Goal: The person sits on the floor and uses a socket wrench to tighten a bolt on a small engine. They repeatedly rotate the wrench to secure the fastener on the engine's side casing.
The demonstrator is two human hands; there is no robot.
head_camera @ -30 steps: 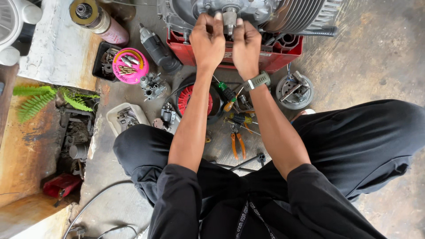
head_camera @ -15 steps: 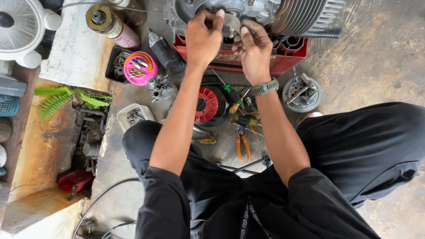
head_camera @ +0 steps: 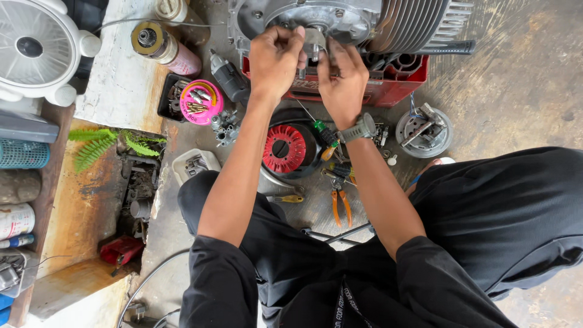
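Left hand point(head_camera: 276, 58) and right hand point(head_camera: 341, 79) apparently both pinching the engine's point(head_camera: 340, 24) central hub, red fan cover point(head_camera: 285, 149) and orange pliers point(head_camera: 339, 203) below.

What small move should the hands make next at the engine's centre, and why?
Probably a further small turn or pull on the small metal part at the hub. Both the left hand and right hand pinch around it against the engine, with no tool in either hand.

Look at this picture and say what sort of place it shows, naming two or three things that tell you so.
Probably a small engine repair workshop, worked on the floor. Both hands, left hand and right hand, are at a finned metal engine; orange-handled pliers and a red fan cover lie on the stained concrete floor.
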